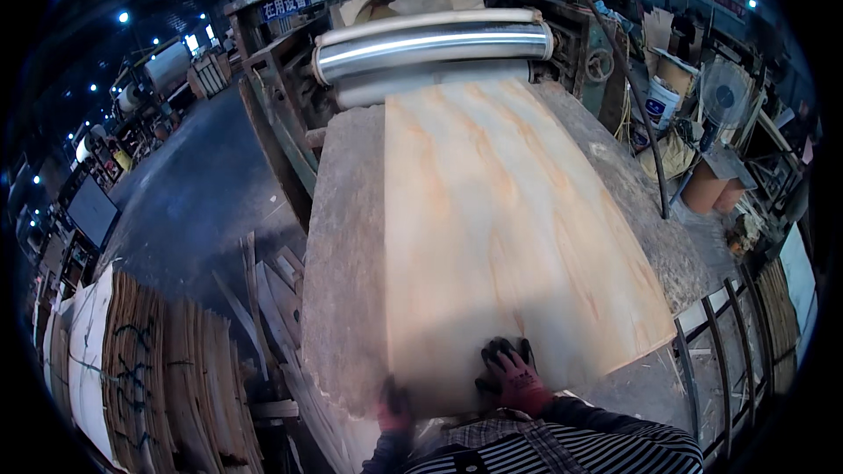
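A wide sheet of pale wood veneer [492, 237] with wavy orange-brown grain lies on a worn work table [342, 211]. Its far end meets the shiny metal rollers [430, 51] of a machine. My right hand [518, 379], in a red glove with black fingertips, rests on the sheet's near part with its fingers spread. At the near left corner of the veneer, my left hand [395, 408] wears a matching glove. Motion smears its fingers, so their grip on the edge is unclear.
Bundled veneer stacks [145, 369] stand at the lower left, beside loose wood strips [272, 298]. A metal rack [724, 351] is at the lower right. Beyond the table's right side are a fan [727, 92], a white bucket [660, 105] and a slanting dark rod [645, 114].
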Demonstrator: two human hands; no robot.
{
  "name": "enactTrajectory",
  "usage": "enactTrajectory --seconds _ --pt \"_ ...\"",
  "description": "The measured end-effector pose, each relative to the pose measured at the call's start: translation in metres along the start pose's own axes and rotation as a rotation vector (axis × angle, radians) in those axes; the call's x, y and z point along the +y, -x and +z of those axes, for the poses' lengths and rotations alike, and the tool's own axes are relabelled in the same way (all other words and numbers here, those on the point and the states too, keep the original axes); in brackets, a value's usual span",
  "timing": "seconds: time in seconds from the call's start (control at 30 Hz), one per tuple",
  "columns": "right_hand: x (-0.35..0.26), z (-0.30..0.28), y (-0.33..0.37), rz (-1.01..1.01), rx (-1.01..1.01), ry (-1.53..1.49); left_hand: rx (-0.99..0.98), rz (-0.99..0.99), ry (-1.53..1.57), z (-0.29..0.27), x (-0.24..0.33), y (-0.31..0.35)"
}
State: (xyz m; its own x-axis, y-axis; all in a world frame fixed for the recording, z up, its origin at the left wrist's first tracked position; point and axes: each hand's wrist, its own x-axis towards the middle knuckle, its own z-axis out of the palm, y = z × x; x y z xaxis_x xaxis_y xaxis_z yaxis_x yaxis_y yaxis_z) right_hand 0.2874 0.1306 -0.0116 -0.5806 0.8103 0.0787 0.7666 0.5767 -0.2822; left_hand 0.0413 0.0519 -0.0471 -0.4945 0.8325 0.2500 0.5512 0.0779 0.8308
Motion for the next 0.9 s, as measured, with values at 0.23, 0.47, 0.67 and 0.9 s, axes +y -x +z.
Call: enactTrajectory --seconds 0.23,0.47,0.67,0.9 --pt "-0.009 0.004 0.002 0.085 0.021 0.031 0.027 0.143 -0.060 0.000 -0.014 0.004" --pt "-0.010 0.002 0.004 0.093 0.052 0.002 0.034 0.196 -0.020 0.002 -0.016 0.001" --pt "-0.010 0.000 0.003 0.102 0.001 -0.019 0.068 0.172 -0.061 0.000 -0.012 0.002" --pt "-0.002 0.009 0.002 0.055 0.066 -0.074 0.060 0.145 -0.036 0.002 -0.009 0.002"
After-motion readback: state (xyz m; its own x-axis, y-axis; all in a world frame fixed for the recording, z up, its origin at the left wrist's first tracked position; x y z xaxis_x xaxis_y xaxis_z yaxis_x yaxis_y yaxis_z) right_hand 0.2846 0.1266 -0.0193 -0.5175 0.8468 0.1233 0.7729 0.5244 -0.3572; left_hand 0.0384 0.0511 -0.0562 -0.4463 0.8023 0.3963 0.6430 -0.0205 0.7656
